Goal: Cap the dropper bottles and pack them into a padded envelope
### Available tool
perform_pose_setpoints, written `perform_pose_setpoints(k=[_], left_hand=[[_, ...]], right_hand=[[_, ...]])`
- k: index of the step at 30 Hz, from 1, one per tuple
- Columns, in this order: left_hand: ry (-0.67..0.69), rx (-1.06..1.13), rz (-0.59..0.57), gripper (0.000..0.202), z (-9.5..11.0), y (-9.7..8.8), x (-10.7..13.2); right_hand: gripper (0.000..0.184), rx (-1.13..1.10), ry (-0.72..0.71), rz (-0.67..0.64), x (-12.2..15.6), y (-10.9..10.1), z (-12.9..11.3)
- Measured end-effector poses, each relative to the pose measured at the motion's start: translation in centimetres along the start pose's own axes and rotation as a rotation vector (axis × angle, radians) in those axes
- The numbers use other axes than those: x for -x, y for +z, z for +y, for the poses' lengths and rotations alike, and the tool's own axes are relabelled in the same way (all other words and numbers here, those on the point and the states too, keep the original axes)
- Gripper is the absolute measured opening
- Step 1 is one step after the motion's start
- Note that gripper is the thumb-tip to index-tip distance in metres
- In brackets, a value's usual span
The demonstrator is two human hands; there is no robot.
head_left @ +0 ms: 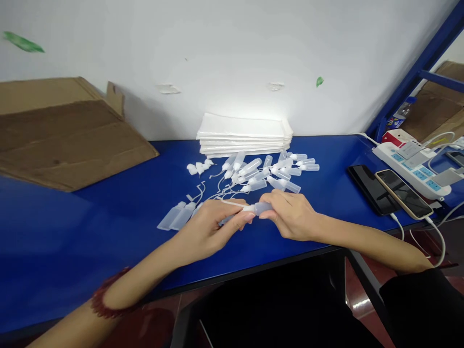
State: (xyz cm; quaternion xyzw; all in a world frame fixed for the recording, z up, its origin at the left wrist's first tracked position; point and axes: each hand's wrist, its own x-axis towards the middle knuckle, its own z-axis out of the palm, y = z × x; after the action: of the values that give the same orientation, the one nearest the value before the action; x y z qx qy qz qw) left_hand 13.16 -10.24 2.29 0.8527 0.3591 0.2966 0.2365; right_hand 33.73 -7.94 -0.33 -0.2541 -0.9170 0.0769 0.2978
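Near the front of the blue table, both my hands meet at one small translucent squeeze bottle [258,209]. My right hand [292,213] is closed around the bottle's body. Fingers and thumb of my left hand [213,224] pinch its white cap [248,208], from which a thin white strip runs back over the fingers. Behind my hands lies a loose pile of similar bottles [251,166] with white caps and thin tails. Larger flat bottles [183,216] lie just left of my left hand, one partly hidden by it. Several loose white caps [198,167] sit left of the pile.
A stack of white packets [244,133] stands against the wall. At the left rests a brown cardboard box [68,140]. Two phones [404,193] with charging cables and a white power strip [413,169] are on the right. The blue table [119,212] has its front edge below my hands.
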Motion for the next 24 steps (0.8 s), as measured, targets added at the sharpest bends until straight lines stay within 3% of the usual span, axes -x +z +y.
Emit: perform_pose_setpoints(k=[4,7,9,13,19,21,24], left_hand=[[0.186,-0.215,0.080,0.028,-1.0,0.6,0.3],[0.243,-0.274,-0.006,0.030,-1.3,1.0,0.3],[0.185,-0.233,-0.054,0.033,-1.2,1.1,0.1],[-0.048,-0.043,-0.116,0.039,-0.6,0.9,-0.4],[-0.152,0.065,-0.100,0.034,-0.8,0.3,-0.8],[-0.188,0.041,-0.073,0.031,-1.7,-0.3,-0.8],[-0.208,-0.146,0.036,0.032,-4.1,-1.9,-0.7]], right_hand=[[0.028,-0.405,0.259,-0.190,-0.7,-1.0,-0.1],[0.034,-0.673,0.452,-0.442,-1.2,-1.8,0.6],[0.033,-0.707,0.484,-0.517,-1.4,-2.1,0.9],[0.020,-0.411,0.228,-0.300,-1.1,-1.9,0.9],[0.031,0.109,-0.143,-0.101,-0.6,-1.2,1.5],[0.030,0.192,-0.181,-0.052,-0.7,-1.1,2.1],[0.026,0.266,-0.107,-0.021,-0.9,-1.0,3.2]])
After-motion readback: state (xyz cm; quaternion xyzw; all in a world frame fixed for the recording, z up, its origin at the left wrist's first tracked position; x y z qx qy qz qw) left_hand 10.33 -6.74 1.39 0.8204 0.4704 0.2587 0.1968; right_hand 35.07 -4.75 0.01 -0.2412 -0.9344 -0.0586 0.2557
